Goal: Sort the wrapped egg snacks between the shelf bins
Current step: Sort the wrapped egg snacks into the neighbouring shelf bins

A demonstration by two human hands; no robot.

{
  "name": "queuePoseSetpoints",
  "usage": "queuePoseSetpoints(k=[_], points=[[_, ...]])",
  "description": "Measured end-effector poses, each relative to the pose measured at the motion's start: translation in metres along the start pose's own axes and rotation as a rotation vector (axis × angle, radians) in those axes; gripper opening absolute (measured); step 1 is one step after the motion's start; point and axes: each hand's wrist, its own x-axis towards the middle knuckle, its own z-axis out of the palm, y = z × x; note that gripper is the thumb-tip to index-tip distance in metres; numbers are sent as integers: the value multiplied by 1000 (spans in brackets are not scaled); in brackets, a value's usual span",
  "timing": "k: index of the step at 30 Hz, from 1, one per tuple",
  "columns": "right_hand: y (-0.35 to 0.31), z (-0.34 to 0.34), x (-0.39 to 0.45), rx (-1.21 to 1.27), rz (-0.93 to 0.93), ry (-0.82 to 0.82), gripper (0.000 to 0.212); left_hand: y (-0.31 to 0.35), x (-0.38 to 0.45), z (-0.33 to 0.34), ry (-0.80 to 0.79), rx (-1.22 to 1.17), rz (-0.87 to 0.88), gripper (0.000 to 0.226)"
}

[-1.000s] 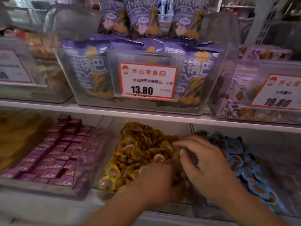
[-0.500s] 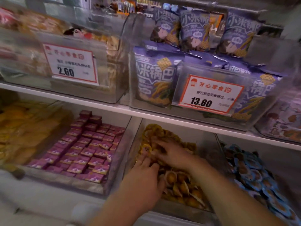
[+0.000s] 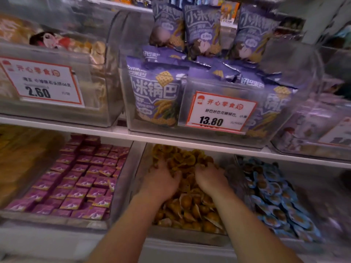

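I see the white shelf carrying clear bins above and below. On the lower level, the middle bin holds the yellow-wrapped egg snacks, heaped from its front wall to its back; the blue-wrapped egg snacks fill the bin against its right side. My left hand and right hand are both dug into the yellow pile mid-bin, fingers buried among wrappers, so I cannot tell whether either grasps anything.

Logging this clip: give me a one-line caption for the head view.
Both hands, left hand and right hand, dig into the yellow-wrapped egg snacks in the middle lower bin, beside blue-wrapped snacks.
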Motion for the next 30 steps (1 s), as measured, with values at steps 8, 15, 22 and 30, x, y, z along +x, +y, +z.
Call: queuePoseSetpoints(k=[8,15,22,30], points=[[-14,3,18,135,99,-51,60,9,33,1,138,-569,-44,45],[-9,10,7,848,368,-112,60,16,38,8,-53,-889,-384,58],[-25,9,12,1367,380,-297,59,28,29,-15,-29,-1230,-313,44],[-7,-13,-18,1614,189,-441,54,25,-26,-36,-8,-1227,-224,37]])
